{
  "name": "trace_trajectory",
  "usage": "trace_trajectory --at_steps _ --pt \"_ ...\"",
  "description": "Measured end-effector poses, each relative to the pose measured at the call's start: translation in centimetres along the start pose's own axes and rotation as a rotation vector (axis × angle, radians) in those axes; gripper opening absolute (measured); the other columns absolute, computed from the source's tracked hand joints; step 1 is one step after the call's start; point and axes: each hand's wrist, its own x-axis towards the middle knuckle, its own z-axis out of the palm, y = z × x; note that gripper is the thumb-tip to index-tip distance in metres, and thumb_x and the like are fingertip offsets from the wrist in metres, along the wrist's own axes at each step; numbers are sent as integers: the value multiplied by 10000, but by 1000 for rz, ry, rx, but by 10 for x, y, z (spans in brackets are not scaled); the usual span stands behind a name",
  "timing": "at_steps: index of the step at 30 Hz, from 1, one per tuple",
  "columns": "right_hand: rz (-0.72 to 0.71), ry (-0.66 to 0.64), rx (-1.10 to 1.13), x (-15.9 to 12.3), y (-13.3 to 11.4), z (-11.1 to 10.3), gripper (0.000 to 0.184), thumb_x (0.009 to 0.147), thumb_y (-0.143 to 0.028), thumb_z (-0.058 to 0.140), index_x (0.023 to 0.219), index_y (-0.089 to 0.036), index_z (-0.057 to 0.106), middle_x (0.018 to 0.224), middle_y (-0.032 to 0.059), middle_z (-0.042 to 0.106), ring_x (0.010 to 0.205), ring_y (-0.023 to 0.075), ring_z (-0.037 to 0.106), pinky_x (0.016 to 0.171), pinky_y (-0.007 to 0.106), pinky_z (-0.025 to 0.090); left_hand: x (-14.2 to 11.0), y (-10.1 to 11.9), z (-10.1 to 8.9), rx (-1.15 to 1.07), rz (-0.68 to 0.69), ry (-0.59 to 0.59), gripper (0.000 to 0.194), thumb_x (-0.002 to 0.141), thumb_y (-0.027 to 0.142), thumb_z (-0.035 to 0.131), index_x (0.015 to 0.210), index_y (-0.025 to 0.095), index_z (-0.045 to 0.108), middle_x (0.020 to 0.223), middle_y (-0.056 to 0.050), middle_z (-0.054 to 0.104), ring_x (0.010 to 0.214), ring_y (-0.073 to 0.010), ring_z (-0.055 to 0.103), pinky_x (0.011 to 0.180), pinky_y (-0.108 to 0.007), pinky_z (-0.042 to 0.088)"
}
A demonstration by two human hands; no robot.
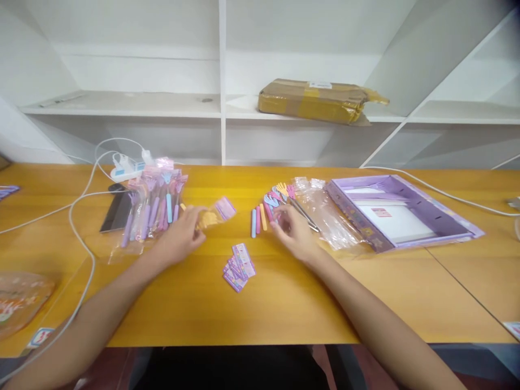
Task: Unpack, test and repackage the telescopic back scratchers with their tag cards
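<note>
The left hand (pixel 183 232) pinches a yellow packet (pixel 209 218); the right hand (pixel 298 234) curls beside coloured handles (pixel 258 221), whether gripping I can't tell.

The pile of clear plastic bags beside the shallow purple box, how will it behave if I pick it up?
The crinkled, clear plastic bags will probably flop, since they look thin and wrinkled. They're likely light for their spread, as they lie nearly flat. Their glossy highlights suggest smooth film, so they may slip over one another.

Office-like workspace — desk (pixel 292 309), power strip (pixel 121 174), shelving (pixel 223 81) (white)
</note>
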Motion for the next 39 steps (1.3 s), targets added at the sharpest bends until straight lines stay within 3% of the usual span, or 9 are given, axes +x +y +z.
trace_trajectory --at_steps 5,10,14,17,24,31,34,36,39 --pt "63 -242 439 -19 -21 37 631 930 -389 791 1436 -285 429 1166 51 667 890 178 693 692 288 566 -25 50 16 -170 200 -194 594 947 177 568 1524 229 432 1307 -126 581 936 -229 680 836 -370 567" --pt "73 -293 452 -33 -38 60 572 924 -320 794 1422 -275 517 1138 44 715 967 197 716 875 356 600 -31 66 16 -453 141 -357 757 900 488 795 1537 283 441 1418 -136 618 1146 -304 690 951 -428 564" --pt "80 -240 416 -37 -39 66 500 948 -278 728 1393 -269 499 931 -12 672 773 155 663 739 308 587 -27 66 11 -573 35 -462 406 1031 499 621 1368 273 597 1143 -62 756 934 -242 720 840 -370 541" --pt "34 -132 364 -35 -34 66 477 948 -198 653 1374 -274 454 887 -34 605 726 134 626 703 283 578 -25 66 6 -612 67 -474 339 1030 454 625 1313 269 643 1152 -49 759 940 -226 710 847 -343 522" --pt "-319 -46 104 -28 -40 47 243 999 -78 519 1099 -262 643 1276 107 498 940 182 645 814 376 601 -25 64 1 -587 90 -443 479 1031 457 613 1474 277 585 1124 -47 768 811 -197 659 766 -310 496" --pt "-137 -92 140 -26 -47 38 56 1032 -257 628 1086 -254 643 1231 111 544 1117 254 606 904 425 585 -23 63 -3 -612 121 -434 490 1043 462 607 1509 316 566 1324 -65 740 1076 -244 704 945 -341 522" --pt "-138 -111 200 -21 -42 37 54 1043 -287 643 1017 -249 672 1154 84 582 1126 243 605 989 438 546 -21 58 -6 -561 125 -442 505 1045 475 600 1522 313 557 1190 -48 765 910 -212 697 847 -321 522" --pt "-98 -25 201 -17 -36 36 120 1065 -293 610 972 -243 667 1098 71 587 1080 229 607 991 430 531 -18 51 -9 -498 112 -423 476 1038 482 604 1475 292 590 1091 -35 761 796 -190 653 766 -305 499" --pt "-51 15 135 -15 -27 32 211 1097 -320 536 940 -236 651 1057 72 579 1022 226 602 950 422 535 -12 38 -15 -409 27 -316 421 1019 517 613 1347 255 639 1039 -33 739 779 -189 620 730 -301 477"
